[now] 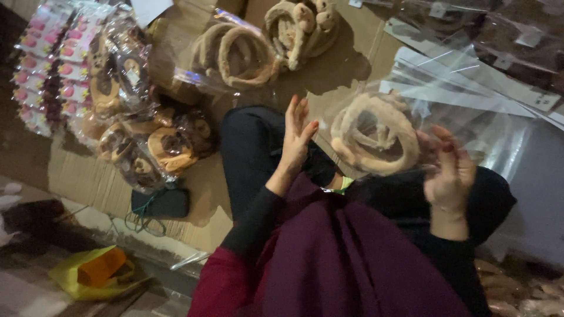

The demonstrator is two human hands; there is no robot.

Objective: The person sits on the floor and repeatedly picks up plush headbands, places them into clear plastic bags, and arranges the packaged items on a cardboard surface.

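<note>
A tan plush headband [375, 134] sits inside a clear plastic bag [470, 126] held up in front of me. My right hand [449, 170] grips the bag's right side, fingers curled on the plastic. My left hand [296, 138] is raised beside the bag's left edge, fingers straight and apart, holding nothing. My lap in dark and maroon cloth lies below both hands.
More tan plush headbands [238, 53] lie on the cardboard floor [352, 58] ahead. Bagged brown plush items [155, 147] and pink packets [50, 64] pile at the left. A stack of clear bags [487, 88] lies at the right. A yellow bag [94, 271] lies at lower left.
</note>
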